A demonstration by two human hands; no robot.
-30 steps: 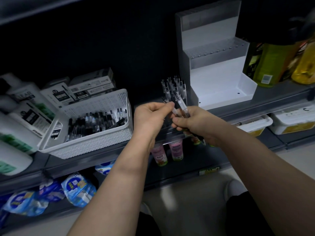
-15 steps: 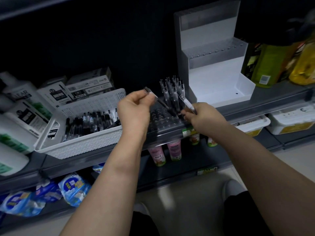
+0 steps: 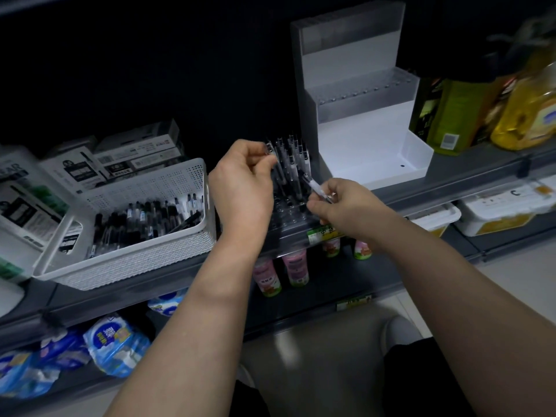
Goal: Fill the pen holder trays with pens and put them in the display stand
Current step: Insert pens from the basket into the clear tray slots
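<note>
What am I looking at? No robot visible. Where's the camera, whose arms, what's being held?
There is no machine here. A person works with bare hands, and the single camera sits on their head, looking forward and down, so both arms enter from the bottom of the picture.

The left hand pinches the top of a pen over a clear pen holder tray. The tray sits on a grey shelf, and standing pens fill its back rows. The right hand pinches a second pen just right of the tray.

Left of the tray, a white basket holds loose pens. To the right stands the white stepped display stand.
</note>
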